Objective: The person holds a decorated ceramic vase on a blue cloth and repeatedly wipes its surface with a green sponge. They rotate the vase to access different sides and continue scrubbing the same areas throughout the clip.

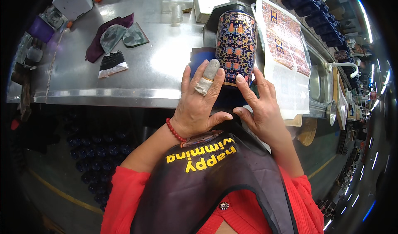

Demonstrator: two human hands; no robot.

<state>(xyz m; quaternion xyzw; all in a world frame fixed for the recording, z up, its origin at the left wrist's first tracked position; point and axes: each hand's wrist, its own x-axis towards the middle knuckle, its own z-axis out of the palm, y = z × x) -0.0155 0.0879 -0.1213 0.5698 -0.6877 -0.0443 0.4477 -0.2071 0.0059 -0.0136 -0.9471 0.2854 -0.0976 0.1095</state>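
Touching patterned vase: 2 hands

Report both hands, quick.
Left hand: open, fingers spread, fingertips at the vase; grip can't be told.
Right hand: open, fingertips at the vase's near end.

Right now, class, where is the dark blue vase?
In the head view, the dark blue vase is right of centre in the upper half, at the fingertips of the left hand and right hand, just left of the white patterned sheet.
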